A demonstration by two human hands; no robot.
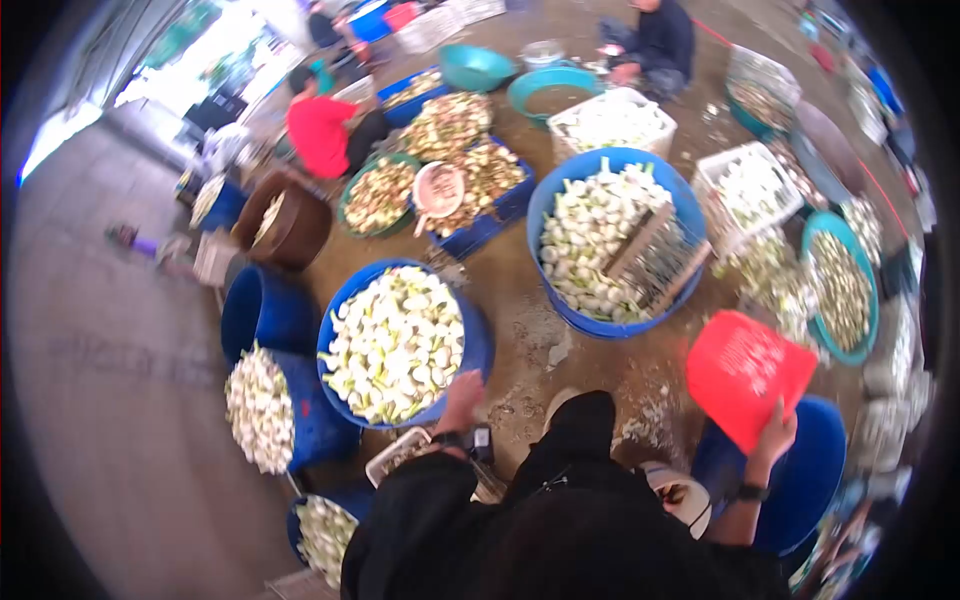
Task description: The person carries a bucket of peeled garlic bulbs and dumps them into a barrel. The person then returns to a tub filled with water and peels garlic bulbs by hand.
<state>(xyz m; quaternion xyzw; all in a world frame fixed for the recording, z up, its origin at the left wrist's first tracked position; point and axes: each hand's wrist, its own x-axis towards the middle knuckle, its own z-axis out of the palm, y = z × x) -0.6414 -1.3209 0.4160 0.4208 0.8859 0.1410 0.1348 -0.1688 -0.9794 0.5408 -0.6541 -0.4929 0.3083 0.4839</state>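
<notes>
My right hand (776,432) grips the edge of a red plastic scoop (750,375), which is tilted beside a blue barrel (815,470). At the near rim of a blue tub (478,335) full of white bulbs (395,340) is my left hand (462,400); its fingers are blurred, and whether they touch the rim cannot be told. Farther forward, a larger blue tub (618,160) holds more white bulbs (590,230), with a wood-framed wire rack (655,262) lying on them.
White crates (610,125), green basins (475,68) and blue trays (485,235) stand ahead. Blue barrels (255,315) line the left. A white bucket (690,500) is near my legs. A person in red (318,135) and another in dark clothes (665,45) sit farther off.
</notes>
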